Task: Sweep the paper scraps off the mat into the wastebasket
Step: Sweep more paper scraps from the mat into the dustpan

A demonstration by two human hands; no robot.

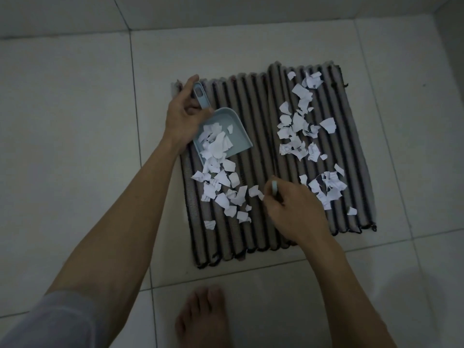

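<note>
- The tiled floor (75, 121) is pale, and a bare foot (200, 320) stands on it at six o'clock of the mat.
- The ribbed mat (253, 126) lies flat on the floor, its grey and dark ridges running from twelve to six.
- Paper scraps (298, 126) lie in clusters across the mat: a long trail toward three o'clock, a heap toward seven, and some already in the pan.
- The left hand (182, 119) has its fingers wrapped round the handle of the light blue dustpan (233, 124) at ten o'clock of the mat, the pan's open mouth facing the heap of scraps.
- The right hand (293, 209), near five o'clock, pinches a small light blue brush handle (275, 187) in curled fingers; the bristles are hidden.
</note>
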